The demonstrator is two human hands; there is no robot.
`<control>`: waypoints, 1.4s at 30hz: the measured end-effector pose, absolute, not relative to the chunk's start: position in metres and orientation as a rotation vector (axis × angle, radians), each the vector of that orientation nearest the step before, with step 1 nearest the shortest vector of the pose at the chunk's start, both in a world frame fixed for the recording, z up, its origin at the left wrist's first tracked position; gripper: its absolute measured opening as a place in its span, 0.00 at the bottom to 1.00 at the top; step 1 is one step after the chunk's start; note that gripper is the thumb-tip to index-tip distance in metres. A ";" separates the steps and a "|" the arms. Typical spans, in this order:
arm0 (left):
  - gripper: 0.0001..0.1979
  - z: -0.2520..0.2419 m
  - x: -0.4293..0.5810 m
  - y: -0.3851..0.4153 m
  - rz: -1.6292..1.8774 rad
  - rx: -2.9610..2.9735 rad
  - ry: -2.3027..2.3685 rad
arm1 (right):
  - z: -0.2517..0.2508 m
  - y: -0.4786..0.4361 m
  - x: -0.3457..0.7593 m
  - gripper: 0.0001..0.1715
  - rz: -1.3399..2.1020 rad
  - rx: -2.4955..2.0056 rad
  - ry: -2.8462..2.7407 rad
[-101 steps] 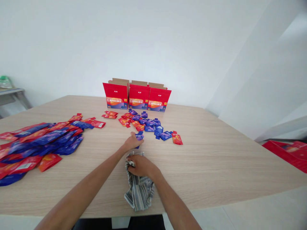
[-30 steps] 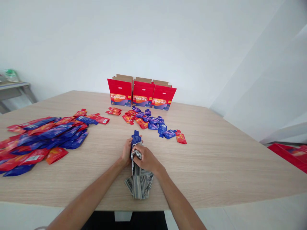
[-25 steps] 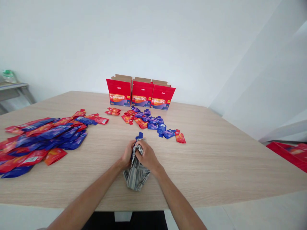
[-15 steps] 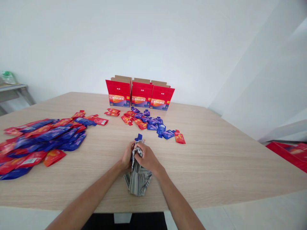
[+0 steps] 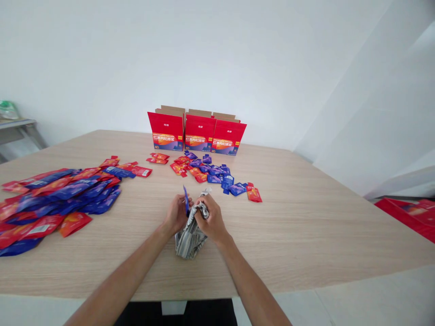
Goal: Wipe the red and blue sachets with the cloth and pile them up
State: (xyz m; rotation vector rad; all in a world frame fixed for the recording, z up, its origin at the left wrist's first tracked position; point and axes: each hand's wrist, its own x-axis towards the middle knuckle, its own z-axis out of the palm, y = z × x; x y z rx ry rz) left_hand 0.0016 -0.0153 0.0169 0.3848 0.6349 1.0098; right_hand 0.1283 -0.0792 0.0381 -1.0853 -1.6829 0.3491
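Observation:
Near the table's front edge, my left hand is closed on a blue pouch, which stands almost edge-on to me. My right hand grips a grey striped cloth just right of the pouch. The cloth's lower part hangs down in folds between my forearms. Beyond the hands lies a loose scatter of small pouches, among them a red pouch at its right end. To the left is a large heap of red and blue pouches.
Three red cartons, the middle carton among them, stand side by side at the back with flaps up. A red box with red contents is beyond the right table edge. A side table with a green-and-clear bag stands far left.
The pouch in my left hand has turned edge-on. My right hand has moved slightly right and up with the cloth, away from the pouch, and the cloth's lower end has risen.

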 end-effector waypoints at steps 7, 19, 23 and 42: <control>0.03 0.010 0.000 -0.008 1.032 0.418 0.731 | 0.040 -0.083 0.125 0.07 0.399 -1.021 -1.847; 0.13 0.009 0.014 -0.036 0.845 0.589 0.662 | 0.028 -0.070 0.128 0.05 0.295 -1.259 -1.665; 0.15 0.009 0.014 -0.038 0.813 0.551 0.677 | 0.030 -0.069 0.131 0.05 0.311 -1.240 -1.636; 0.28 -0.002 0.018 -0.031 1.193 1.053 0.650 | 0.033 -0.070 0.132 0.04 0.334 -1.241 -1.666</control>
